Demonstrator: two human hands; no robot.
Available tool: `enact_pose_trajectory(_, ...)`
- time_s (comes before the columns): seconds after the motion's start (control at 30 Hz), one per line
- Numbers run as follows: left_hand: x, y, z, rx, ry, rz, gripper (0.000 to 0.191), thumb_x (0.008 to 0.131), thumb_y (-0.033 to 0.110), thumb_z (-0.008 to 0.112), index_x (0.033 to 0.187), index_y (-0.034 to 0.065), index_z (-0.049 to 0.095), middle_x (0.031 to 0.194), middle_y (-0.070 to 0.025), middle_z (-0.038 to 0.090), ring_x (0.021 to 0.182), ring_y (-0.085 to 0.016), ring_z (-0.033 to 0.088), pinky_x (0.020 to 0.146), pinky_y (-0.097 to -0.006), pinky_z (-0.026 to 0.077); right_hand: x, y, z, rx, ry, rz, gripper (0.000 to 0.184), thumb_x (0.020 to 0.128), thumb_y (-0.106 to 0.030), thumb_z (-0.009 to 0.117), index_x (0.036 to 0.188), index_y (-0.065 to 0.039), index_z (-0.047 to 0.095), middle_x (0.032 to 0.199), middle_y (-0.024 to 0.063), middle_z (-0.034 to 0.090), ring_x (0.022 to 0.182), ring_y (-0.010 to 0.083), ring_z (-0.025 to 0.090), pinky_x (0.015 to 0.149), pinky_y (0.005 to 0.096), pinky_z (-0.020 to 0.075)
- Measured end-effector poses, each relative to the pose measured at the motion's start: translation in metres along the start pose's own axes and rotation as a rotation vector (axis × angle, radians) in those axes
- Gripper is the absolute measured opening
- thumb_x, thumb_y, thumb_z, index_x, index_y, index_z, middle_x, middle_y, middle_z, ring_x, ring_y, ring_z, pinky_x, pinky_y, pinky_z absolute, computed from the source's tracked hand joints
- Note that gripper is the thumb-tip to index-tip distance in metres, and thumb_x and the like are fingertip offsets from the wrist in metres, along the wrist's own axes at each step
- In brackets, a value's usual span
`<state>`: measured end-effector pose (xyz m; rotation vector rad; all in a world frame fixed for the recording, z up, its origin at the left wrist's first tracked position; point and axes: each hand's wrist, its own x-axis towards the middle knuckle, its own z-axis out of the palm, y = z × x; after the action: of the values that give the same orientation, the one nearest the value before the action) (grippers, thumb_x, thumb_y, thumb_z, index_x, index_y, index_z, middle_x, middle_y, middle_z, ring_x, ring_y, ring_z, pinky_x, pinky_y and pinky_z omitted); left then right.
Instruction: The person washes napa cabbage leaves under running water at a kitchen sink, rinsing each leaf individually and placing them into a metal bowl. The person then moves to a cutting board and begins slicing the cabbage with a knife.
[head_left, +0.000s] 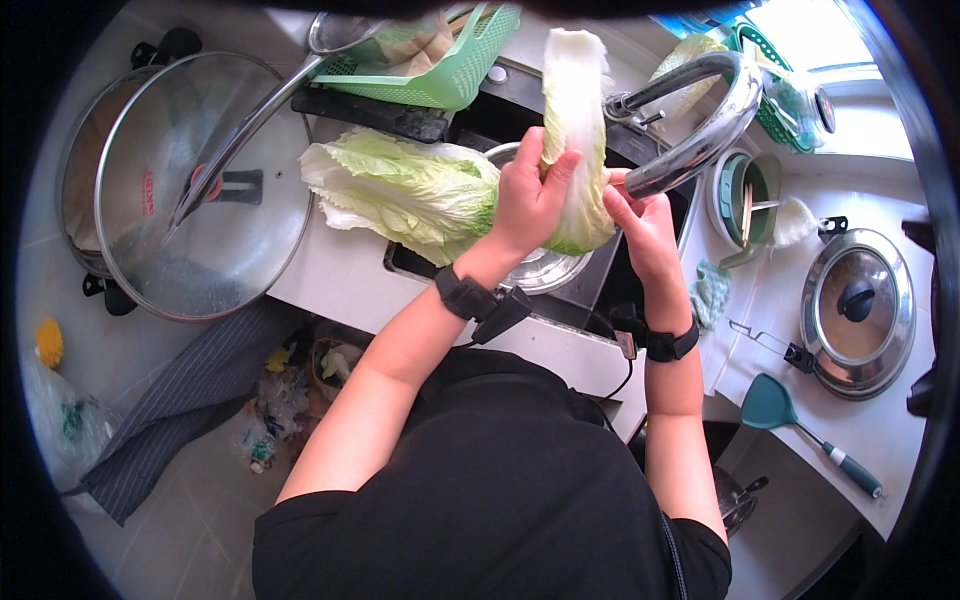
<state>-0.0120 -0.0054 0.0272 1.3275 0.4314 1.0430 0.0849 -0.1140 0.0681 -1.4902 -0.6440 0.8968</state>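
My left hand (534, 196) grips a single napa cabbage leaf (576, 97), its white stem end pointing away from me and its green tip toward me. At the leaf's right edge, the thumb and fingers of my right hand (646, 217) pinch it, just below the spout of the chrome faucet (701, 154). More napa cabbage leaves (405, 191) lie to the left of my left hand, across the sink edge and a metal basin (551, 271). The leaf and my hands partly hide that basin, which sits in the dark sink (600, 289).
At left, a glass lid (225, 127) leans over a pan, with a ladle (247, 131) across it. A green basket (420, 88) stands behind the sink. On the right counter are a lidded pot (859, 360), a teal spatula (772, 405), a cloth (709, 292) and a utensil holder (761, 184).
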Motion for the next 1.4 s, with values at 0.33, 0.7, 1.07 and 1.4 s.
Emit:
enact_pose_trajectory(0.33, -0.008, -0.004, 0.000, 0.065, -0.056, -0.014, 0.024, 0.089, 0.025, 0.056, 0.092, 0.0024, 0.050, 0.066, -0.0119, 0.061, 0.059, -0.018, 0.062, 0.052, -0.0286, 0.044, 0.002, 0.001, 0.000, -0.147, 0.190, -0.099, 0.014, 0.078, -0.010, 0.069, 0.085, 0.000, 0.061, 0.078, 0.0012, 0.063, 0.068, 0.0042, 0.055, 0.061, 0.0186, 0.0429)
enact_pose_trajectory(0.7, -0.003, -0.006, -0.005, 0.022, -0.031, -0.019, 0.021, 0.090, 0.024, 0.055, 0.092, 0.0029, 0.050, 0.063, -0.0087, 0.058, 0.053, -0.010, 0.055, 0.048, -0.0247, 0.040, -0.003, -0.008, -0.019, -0.165, 0.040, -0.058, 0.015, 0.081, -0.011, 0.066, 0.089, 0.001, 0.062, 0.077, 0.0025, 0.063, 0.067, 0.0065, 0.057, 0.061, 0.0197, 0.0452)
enact_pose_trajectory(1.07, -0.013, 0.000, 0.015, 0.751, -0.218, 0.308, 0.035, 0.071, 0.004, 0.060, 0.106, 0.0068, 0.056, 0.088, -0.0088, 0.055, 0.077, -0.027, 0.056, 0.065, -0.0370, 0.045, 0.006, 0.011, 0.007, 0.189, 0.054, -0.110, 0.053, 0.091, -0.021, 0.052, 0.133, 0.001, 0.030, 0.131, 0.0151, 0.041, 0.118, 0.0216, 0.043, 0.099, 0.0336, 0.0347)
enact_pose_trajectory(1.4, -0.011, -0.001, -0.009, 0.363, -0.259, 0.122, 0.033, 0.070, 0.011, 0.064, 0.102, 0.0032, 0.058, 0.097, -0.0121, 0.056, 0.080, -0.022, 0.057, 0.068, -0.0298, 0.047, 0.014, 0.006, 0.000, 0.406, 0.074, 0.034, 0.034, 0.094, -0.014, 0.040, 0.123, 0.002, 0.045, 0.106, 0.0098, 0.057, 0.093, 0.0144, 0.057, 0.082, 0.0274, 0.0468)
